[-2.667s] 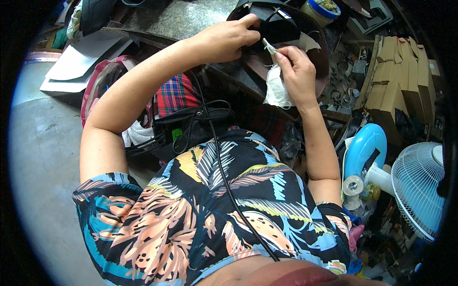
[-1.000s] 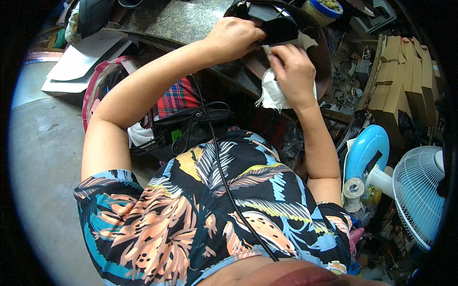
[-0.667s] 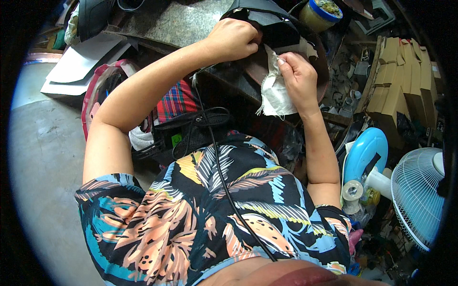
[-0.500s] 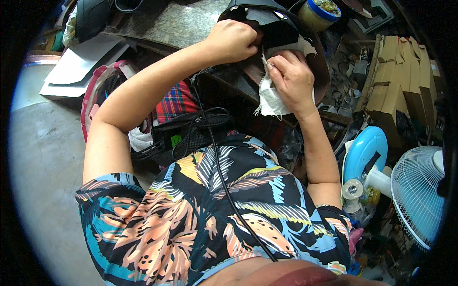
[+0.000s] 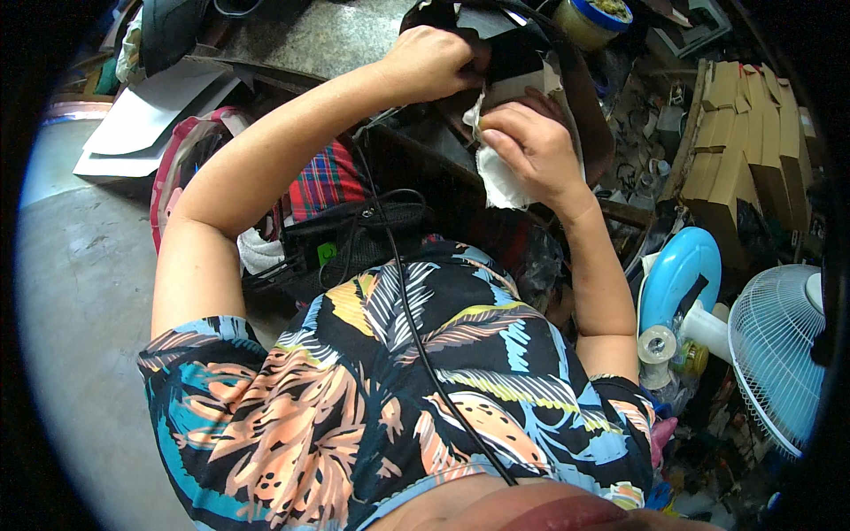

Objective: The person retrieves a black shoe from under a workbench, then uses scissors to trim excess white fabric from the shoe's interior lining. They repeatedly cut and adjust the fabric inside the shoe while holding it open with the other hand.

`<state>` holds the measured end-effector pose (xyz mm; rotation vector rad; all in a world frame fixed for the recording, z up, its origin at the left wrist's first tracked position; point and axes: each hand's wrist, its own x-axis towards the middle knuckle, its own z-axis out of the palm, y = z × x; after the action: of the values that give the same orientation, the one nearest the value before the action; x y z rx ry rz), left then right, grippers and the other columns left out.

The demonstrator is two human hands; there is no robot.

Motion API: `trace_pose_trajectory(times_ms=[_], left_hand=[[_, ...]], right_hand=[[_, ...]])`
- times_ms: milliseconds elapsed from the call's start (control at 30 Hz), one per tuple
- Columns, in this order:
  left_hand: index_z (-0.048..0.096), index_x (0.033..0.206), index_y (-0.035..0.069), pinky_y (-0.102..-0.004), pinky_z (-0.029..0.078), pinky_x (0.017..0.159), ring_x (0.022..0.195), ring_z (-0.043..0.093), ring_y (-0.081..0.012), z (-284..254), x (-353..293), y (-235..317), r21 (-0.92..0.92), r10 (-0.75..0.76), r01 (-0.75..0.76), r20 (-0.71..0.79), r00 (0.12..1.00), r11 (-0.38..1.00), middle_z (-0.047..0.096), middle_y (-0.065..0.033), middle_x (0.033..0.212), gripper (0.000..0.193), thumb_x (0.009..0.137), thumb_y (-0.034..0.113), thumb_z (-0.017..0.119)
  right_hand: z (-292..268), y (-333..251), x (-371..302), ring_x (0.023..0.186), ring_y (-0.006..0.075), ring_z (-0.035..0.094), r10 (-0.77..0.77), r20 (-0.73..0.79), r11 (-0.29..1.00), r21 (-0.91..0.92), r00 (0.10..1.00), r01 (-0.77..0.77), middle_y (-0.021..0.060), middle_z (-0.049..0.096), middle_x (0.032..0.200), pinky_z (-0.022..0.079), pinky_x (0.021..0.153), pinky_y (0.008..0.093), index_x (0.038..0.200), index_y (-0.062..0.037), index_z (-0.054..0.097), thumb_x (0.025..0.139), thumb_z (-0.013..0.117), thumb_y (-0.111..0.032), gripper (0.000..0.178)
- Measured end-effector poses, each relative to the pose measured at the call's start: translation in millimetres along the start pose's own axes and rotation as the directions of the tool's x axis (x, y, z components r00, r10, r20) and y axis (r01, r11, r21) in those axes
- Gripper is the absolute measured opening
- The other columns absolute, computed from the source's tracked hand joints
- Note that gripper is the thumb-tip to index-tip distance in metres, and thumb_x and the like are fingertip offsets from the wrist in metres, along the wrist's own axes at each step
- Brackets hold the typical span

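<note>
At the top middle lies a dark, bag-like piece (image 5: 518,55) with black and brown leather-like sides and a pale lining. My left hand (image 5: 436,60) is closed at its left edge; what the fingers pinch is hidden behind the knuckles. Just to the right and nearer to me, my right hand (image 5: 533,152) is closed on white cloth (image 5: 501,184) with a ragged edge. The cloth hangs below the fingers, and a strip of pale lining rises beyond the hand along the opening.
A grey worktop (image 5: 310,40) stretches behind my left forearm. White sheets (image 5: 150,119) lie at the left. A blue-lidded jar (image 5: 591,22) stands top right, with stacked cardboard boxes (image 5: 739,146) farther right. Below those is a blue and white fan (image 5: 775,354). A black cable (image 5: 398,283) runs down my front.
My right hand has shifted slightly left and turned, and the white cloth under it has bunched up. The pale lining beside it stands higher. My left hand has risen a little.
</note>
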<state>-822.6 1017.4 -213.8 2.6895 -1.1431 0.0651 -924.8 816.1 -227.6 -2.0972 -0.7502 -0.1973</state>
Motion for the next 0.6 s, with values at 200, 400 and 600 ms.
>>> trace_pose_trajectory(times_ms=[200,400,600], left_hand=[[0.066,0.119,0.026,-0.0448,0.055,0.077,0.088,0.070,-0.0308,-4.9,-5.0,0.9,-0.005,0.132,-0.132,0.105,0.986,0.991,0.071,-0.0106,0.094,0.039,0.083,0.013,0.066],[0.073,0.107,0.024,-0.0411,0.054,0.078,0.088,0.070,-0.0256,-10.5,-2.2,-1.3,-0.013,0.153,-0.154,0.203,0.967,0.988,0.072,-0.0064,0.091,0.026,0.087,0.011,0.064],[0.071,0.100,0.012,-0.0413,0.053,0.077,0.083,0.069,-0.0273,-12.5,2.6,-8.6,-0.108,0.288,-0.272,0.180,0.941,0.956,0.071,-0.0089,0.086,0.015,0.087,0.010,0.062]], right_hand=[[-24.7,-1.0,-18.1,0.098,0.0178,0.069,0.296,-0.032,0.898,0.348,0.955,-0.267,0.0108,0.073,0.103,0.053,0.087,0.0295,0.118,-0.0003,0.063,0.102,0.057,-0.018,0.025],[-41.8,-8.1,-37.8,0.111,0.0319,0.063,0.059,0.037,0.969,-0.244,0.998,-0.048,0.0166,0.069,0.115,0.050,0.096,0.0393,0.121,-0.0024,0.066,0.090,0.070,-0.032,0.043],[-41.9,11.7,-52.2,0.106,0.0320,0.064,0.091,-0.194,0.951,-0.273,0.977,-0.143,0.0148,0.069,0.112,0.052,0.093,0.0392,0.112,-0.0036,0.070,0.084,0.073,-0.015,0.030]])
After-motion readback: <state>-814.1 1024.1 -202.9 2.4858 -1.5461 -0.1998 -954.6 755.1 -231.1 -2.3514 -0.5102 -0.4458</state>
